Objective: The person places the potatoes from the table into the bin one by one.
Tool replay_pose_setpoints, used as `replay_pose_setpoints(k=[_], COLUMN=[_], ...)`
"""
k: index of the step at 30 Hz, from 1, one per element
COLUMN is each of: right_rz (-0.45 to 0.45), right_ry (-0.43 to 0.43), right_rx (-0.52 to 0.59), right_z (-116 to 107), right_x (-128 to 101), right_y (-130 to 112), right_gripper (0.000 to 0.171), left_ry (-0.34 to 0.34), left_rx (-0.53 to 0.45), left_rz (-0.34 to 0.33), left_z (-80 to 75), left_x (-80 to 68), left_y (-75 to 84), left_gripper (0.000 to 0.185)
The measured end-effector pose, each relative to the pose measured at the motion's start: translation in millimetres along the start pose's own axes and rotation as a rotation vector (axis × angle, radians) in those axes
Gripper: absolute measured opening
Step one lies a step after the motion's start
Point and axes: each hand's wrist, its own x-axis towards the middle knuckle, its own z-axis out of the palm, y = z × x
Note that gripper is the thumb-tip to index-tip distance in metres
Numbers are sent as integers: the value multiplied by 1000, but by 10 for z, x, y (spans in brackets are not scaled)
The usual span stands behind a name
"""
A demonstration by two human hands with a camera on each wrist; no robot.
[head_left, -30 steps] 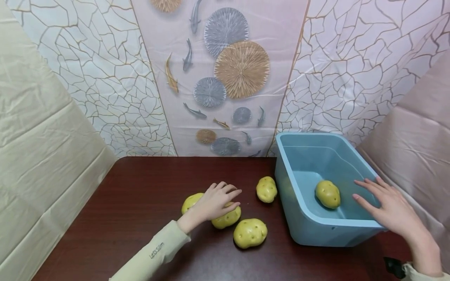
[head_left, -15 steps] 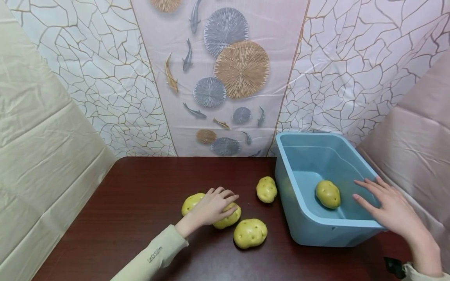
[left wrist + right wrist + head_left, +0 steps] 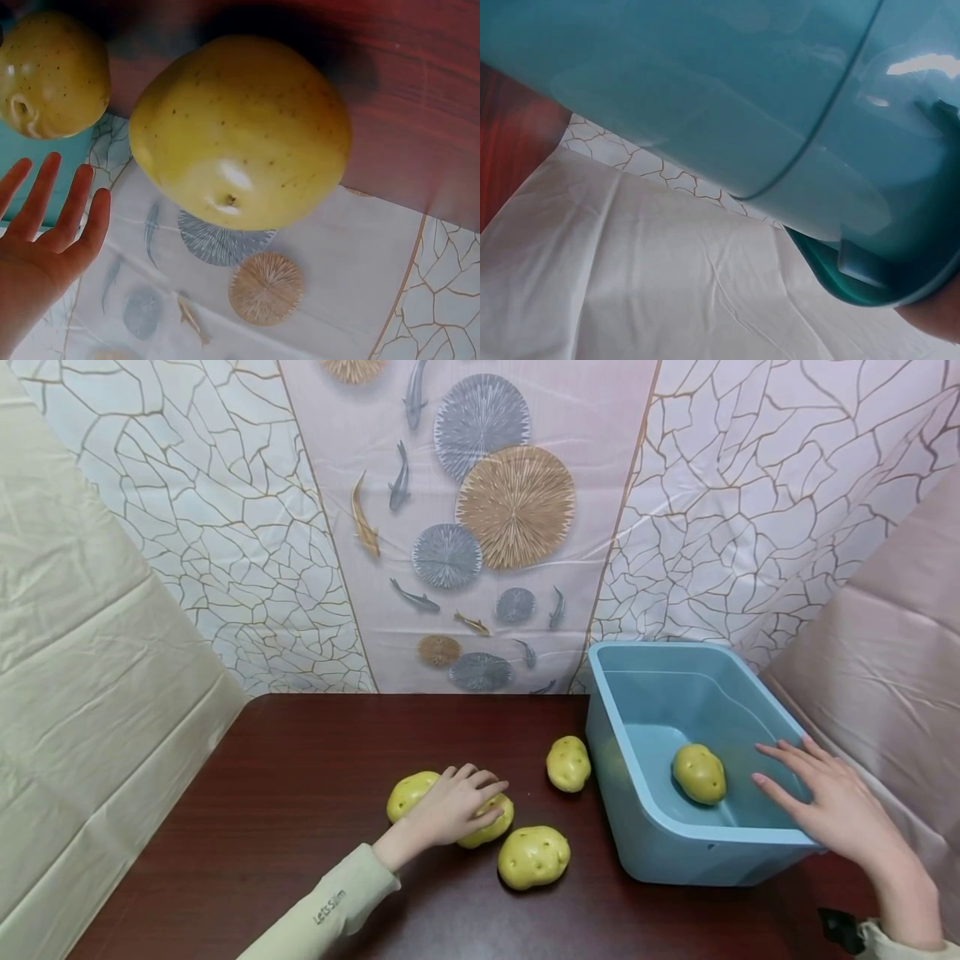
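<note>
Your left hand (image 3: 448,806): fingers curled over a potato (image 3: 491,821) on the table (image 3: 300,777) | your right hand (image 3: 832,806): fingers straight, resting on the blue tub (image 3: 637,827) rim.

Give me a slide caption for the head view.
Left hand grips a potato; right hand rests on the blue tub.

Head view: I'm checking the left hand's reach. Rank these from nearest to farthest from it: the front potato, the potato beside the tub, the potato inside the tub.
From the left hand:
1. Front potato, just to its right.
2. Potato beside the tub, farther right and back.
3. Potato inside the tub, far right.
</note>
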Motion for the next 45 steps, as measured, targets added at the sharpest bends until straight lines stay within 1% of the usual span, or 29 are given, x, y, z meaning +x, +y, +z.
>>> replay_pose_setpoints(k=[6, 16, 24, 31, 37, 40, 45], right_rz=[-2, 2, -7, 2, 7, 3, 0], right_ry=[-2, -11, -3, -17, -25, -22, -16], right_rx=[-1, -1, -6, -2, 0, -3, -7], right_z=[-11, -14, -8, -20, -27, -28, -27], right_x=[-6, 3, 3, 3, 5, 3, -6], right_y=[-21, -26, -12, -39, -54, -58, -56], right_gripper=[57, 57, 57, 58, 58, 57, 56], left_ry=[5, -34, -50, -78, -70, -74, -103], left_rx=[3, 21, 16, 2, 3, 10, 14], left_rz=[11, 14, 14, 8, 21, 27, 31], left_z=[39, 61, 68, 94, 112, 121, 136], left_x=[-30, -38, -49, -58, -65, -73, -88], left_y=[8, 5, 5, 4, 3, 3, 2], left_gripper=[40, 46, 48, 49, 51, 55, 64])
